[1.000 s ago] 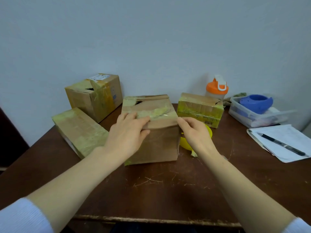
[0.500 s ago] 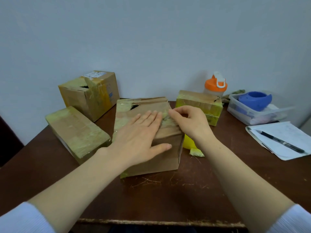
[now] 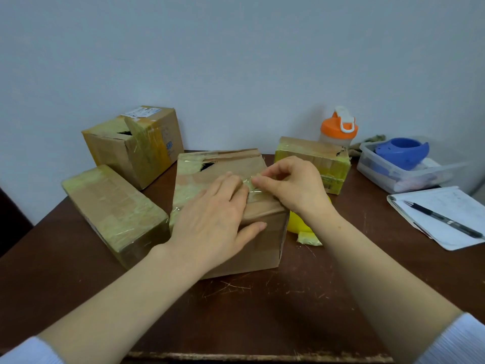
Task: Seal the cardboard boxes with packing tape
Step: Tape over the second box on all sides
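Centre box (image 3: 257, 243) sits mid-table (image 3: 262, 311), nearest the person, top flaps down, a dark gap at its far-left top edge. Left hand (image 3: 215, 222) lies flat on the top, fingers spread and extended, thumb over the front edge; grips nothing. Right hand (image 3: 291, 187) is curled, thumb and forefinger pinching a clear tape strip (image 3: 252, 187) at the lid, just beside the left fingertips.

Long box (image 3: 112, 208) lies touching the centre box's left side, heavily taped. Back box (image 3: 136, 145) stands behind it, near the wall, top partly open. Small box (image 3: 315, 158) is behind right hand. Yellow tape roll (image 3: 296, 224) is just right of the centre box, mostly hidden by the wrist, loose end on the table.

Far right: orange-lid bottle (image 3: 339, 130), clear tub (image 3: 388, 174) holding a blue object (image 3: 401, 153), notepad (image 3: 446, 208) with a pen (image 3: 443, 219) on it.
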A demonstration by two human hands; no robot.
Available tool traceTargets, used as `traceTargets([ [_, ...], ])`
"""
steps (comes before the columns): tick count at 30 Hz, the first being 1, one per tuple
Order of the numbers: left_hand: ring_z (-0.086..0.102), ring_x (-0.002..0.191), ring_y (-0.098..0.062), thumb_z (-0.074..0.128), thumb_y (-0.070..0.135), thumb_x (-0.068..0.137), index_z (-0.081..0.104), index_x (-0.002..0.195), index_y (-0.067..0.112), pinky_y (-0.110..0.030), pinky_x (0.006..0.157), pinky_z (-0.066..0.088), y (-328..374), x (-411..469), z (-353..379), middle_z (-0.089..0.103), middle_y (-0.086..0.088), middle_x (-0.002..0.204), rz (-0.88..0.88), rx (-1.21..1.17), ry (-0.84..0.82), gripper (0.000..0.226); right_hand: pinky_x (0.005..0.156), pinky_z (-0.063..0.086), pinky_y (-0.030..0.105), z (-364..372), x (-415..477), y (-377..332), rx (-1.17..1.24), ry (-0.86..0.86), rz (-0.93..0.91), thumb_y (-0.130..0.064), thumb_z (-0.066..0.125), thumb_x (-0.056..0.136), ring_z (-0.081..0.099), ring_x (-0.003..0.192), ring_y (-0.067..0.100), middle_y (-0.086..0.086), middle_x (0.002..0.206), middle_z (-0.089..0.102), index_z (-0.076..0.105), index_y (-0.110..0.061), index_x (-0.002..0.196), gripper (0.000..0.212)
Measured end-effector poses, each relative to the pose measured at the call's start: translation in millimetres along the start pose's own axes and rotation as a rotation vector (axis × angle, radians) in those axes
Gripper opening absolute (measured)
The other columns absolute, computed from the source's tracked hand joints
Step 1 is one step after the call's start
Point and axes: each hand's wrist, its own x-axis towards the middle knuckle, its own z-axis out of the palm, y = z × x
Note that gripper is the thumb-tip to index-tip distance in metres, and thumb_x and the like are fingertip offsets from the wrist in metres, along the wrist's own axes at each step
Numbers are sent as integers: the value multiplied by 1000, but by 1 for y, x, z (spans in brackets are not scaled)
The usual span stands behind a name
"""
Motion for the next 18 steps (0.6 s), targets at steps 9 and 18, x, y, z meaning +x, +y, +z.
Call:
traceTargets([
  [9, 46, 116, -16, 19, 71, 81, 39, 138, 19, -30, 90, 44, -3, 2, 2, 38, 6, 132, 18, -13, -34, 80, 61, 43, 24, 6, 9, 4, 118, -36, 158, -34, 82, 67, 52, 62, 1, -15, 64, 58, 63, -28, 65, 21],
  [18, 52, 107, -14, 19, 70, 82, 41, 139, 20, -26, 81, 44, -2, 0, 3, 45, 7, 125, -10, 16, -18, 80, 78, 45, 25, 15, 15, 4, 254, -123, 290, -28, 84, 67, 51, 86, 9, -10, 89, 51, 57, -20, 102, 45],
])
